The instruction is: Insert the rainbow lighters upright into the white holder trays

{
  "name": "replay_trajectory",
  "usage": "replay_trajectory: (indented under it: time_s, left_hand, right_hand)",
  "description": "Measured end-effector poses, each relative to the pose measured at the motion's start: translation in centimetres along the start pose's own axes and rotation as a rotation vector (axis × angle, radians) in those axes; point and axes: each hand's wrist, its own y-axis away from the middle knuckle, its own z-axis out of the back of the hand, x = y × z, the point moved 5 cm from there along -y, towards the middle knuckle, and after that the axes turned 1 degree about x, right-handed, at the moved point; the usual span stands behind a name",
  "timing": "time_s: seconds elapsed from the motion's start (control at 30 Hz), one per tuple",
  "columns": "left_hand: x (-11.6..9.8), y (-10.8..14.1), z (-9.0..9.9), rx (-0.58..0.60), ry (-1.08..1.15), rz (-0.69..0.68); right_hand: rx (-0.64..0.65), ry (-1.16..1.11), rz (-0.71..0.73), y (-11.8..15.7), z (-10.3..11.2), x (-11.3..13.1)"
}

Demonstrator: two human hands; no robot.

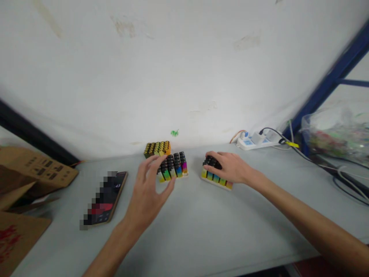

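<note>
Two trays of what look like lighters with black tops and coloured bodies stand on the grey table. My left hand (pixel 148 194) reaches over the left tray of lighters (pixel 177 166), thumb and fingers apart. Whether a fingertip touches that tray I cannot tell. Over at the right, my right hand (pixel 232 167) grips the right tray of lighters (pixel 215 177) from above, with the thumb at the near side and the fingers over the far side. It hides part of the black tops. Behind the left tray, close to the wall, sits a yellow and black block (pixel 158 148) with rows of round cells.
A phone (pixel 108 200) lies left of my left hand. Opened cardboard boxes (pixel 37 169) fill the left edge. At the back right is a white power strip (pixel 259 140) with plugs and trailing cables. Clear plastic bags (pixel 340 132) lie beyond the blue metal frame (pixel 319 84).
</note>
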Motion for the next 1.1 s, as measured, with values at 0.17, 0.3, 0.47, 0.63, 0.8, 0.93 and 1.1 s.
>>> replay_trajectory:
  time_s: [0.17,0.3,0.47,0.63,0.8,0.93,1.1]
  left_hand:
    - [-5.5,2.2,-3.5,0.252,0.159,-0.081]
    - [-6.5,2.4,-8.1,0.359,0.23,0.008]
    - [-6.9,1.5,-12.9,0.403,0.304,0.07]
    - [-6.9,0.6,-14.7,0.327,0.378,0.134]
    - [-6.7,0.3,-14.8,0.294,0.372,0.108]
    - [-6.7,-0.1,-14.9,0.313,0.351,0.084]
    - [-6.8,-1.0,-15.2,0.344,0.352,0.069]
  right_hand:
    - [0.099,-0.276,-0.176,-1.1,0.0,-0.8]
    - [0.108,-0.414,-0.208,-1.6,-0.3,-2.2]
    - [0.075,-0.552,-0.221,-1.7,-1.8,-4.2]
    - [0.045,-0.762,-0.237,-1.1,-3.3,-4.5]
    - [-0.047,-0.8,-0.28,-0.6,-3.6,-4.3]
    - [-0.041,-0.731,-0.287,-0.7,-4.6,-5.2]
    - [-0.171,-0.639,-0.182,-0.4,-4.5,-6.2]
